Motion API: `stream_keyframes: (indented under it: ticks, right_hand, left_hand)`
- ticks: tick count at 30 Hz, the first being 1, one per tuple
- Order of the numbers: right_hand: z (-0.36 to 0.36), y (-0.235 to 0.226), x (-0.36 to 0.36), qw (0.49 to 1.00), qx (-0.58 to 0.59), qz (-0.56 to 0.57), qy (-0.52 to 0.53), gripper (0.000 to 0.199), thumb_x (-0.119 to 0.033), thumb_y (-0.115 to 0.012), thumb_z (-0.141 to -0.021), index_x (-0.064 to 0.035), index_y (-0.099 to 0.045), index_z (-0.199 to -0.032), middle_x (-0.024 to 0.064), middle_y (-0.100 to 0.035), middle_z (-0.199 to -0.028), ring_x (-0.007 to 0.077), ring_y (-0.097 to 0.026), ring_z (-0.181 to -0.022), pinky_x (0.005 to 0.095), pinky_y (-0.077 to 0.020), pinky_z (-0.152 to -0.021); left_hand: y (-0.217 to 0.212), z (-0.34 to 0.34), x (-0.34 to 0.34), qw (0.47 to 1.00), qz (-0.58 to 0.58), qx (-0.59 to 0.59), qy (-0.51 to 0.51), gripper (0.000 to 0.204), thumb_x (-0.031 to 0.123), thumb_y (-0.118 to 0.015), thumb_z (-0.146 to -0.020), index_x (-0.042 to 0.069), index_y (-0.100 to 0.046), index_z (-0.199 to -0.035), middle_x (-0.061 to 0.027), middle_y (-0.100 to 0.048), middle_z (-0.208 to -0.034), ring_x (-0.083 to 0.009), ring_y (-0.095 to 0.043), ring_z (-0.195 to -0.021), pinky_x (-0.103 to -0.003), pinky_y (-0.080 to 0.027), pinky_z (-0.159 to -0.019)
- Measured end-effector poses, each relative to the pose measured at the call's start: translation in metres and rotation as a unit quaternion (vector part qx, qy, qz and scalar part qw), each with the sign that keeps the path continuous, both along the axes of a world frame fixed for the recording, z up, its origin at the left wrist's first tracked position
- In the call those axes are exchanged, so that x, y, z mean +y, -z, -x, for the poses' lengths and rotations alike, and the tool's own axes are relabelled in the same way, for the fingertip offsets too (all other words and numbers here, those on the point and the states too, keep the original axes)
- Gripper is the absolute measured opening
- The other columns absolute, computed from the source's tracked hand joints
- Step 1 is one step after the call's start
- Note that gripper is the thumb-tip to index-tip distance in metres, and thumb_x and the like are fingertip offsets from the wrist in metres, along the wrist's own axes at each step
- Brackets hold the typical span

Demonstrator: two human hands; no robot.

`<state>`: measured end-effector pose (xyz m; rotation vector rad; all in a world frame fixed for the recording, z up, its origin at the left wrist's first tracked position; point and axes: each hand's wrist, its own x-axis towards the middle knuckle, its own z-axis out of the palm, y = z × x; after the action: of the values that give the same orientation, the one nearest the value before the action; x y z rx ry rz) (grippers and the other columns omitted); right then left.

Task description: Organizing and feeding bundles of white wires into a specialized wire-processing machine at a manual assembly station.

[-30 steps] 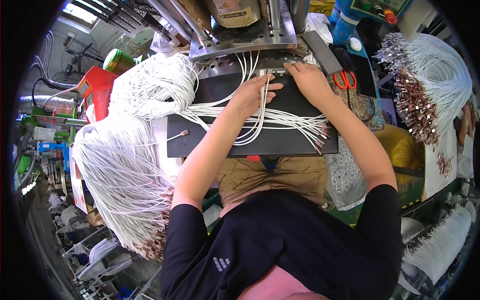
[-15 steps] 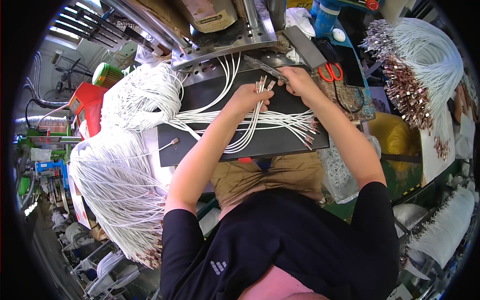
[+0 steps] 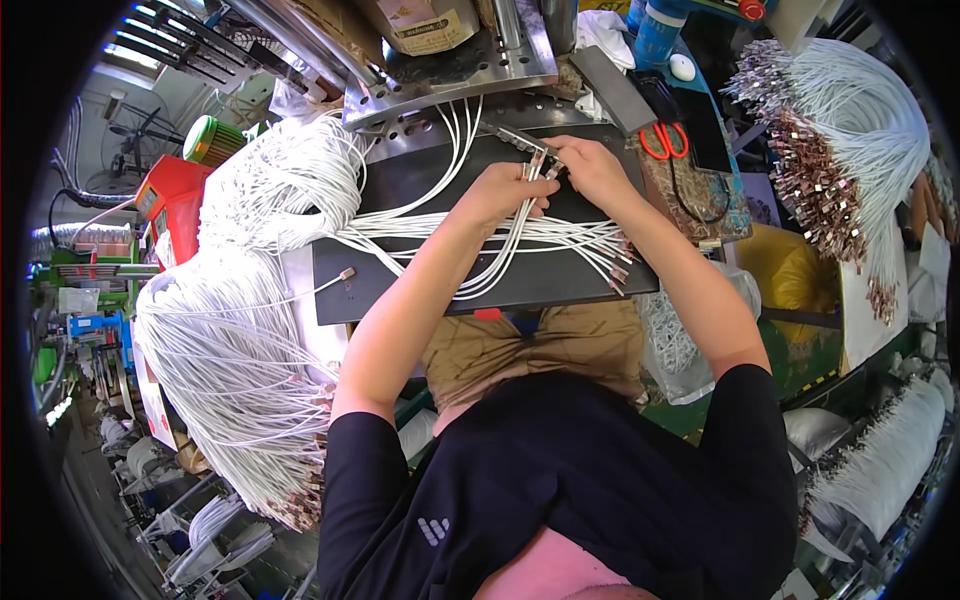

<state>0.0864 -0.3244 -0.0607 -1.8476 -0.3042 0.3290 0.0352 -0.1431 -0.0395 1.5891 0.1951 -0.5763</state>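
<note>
My left hand is closed around a small bunch of white cables, whose metal connector ends poke up past the fingers. In my right hand is a narrow grey metal bar, slanting away to the upper left. The bar's near end meets the connector ends between my two hands; fingers partly hide the contact. Under my hands lies a black work board. Across it runs a loose row of more white cables, their connectors at the right. One single connector rests at the board's left.
Big heaps of white cable hang at the left. A metal press base stands beyond the board. Right of it are a grey block, orange-handled scissors and a blue bottle. Another cable bundle hangs far right.
The metal bar has come over against the connector ends in my left hand. My right hand has shifted slightly, bringing the two hands closer together.
</note>
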Motion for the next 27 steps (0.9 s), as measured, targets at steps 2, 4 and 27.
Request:
stream_keyframes:
  ticks: [2,4,27]
  right_hand:
    - [-0.001,0.003,-0.001,0.999,-0.037,0.037,-0.002,0.038,-0.019,-0.048,-0.093,0.0014,-0.067,-0.120,0.0025,-0.067,-0.082,0.0086,-0.055,-0.064,0.0241,-0.0424,-0.058]
    - [-0.014,0.011,-0.007,0.997,-0.062,-0.003,-0.034,0.036,-0.016,-0.053,-0.091,0.0018,-0.067,-0.119,0.0014,-0.066,-0.082,0.0082,-0.056,-0.067,0.0246,-0.0434,-0.060]
    - [-0.014,-0.015,-0.033,0.997,0.060,-0.005,-0.051,0.043,-0.026,-0.079,-0.084,0.0005,-0.068,-0.116,0.0070,-0.072,-0.098,0.0096,-0.063,-0.083,0.0245,-0.0490,-0.077]
  left_hand:
    - [0.000,0.001,-0.001,1.000,0.019,0.000,-0.018,0.024,0.025,-0.075,-0.088,0.003,-0.069,-0.096,-0.0023,-0.066,-0.080,-0.0091,-0.062,-0.069,-0.024,-0.051,-0.065]
    - [0.002,0.002,0.001,0.999,0.028,-0.001,-0.027,0.025,0.026,-0.075,-0.088,0.003,-0.070,-0.097,-0.0016,-0.065,-0.079,-0.0088,-0.062,-0.068,-0.023,-0.050,-0.064]
    - [0.005,-0.008,0.026,0.997,0.042,0.034,-0.049,0.024,0.028,-0.068,-0.094,0.005,-0.072,-0.100,0.0036,-0.061,-0.076,-0.0083,-0.059,-0.066,-0.022,-0.048,-0.065]
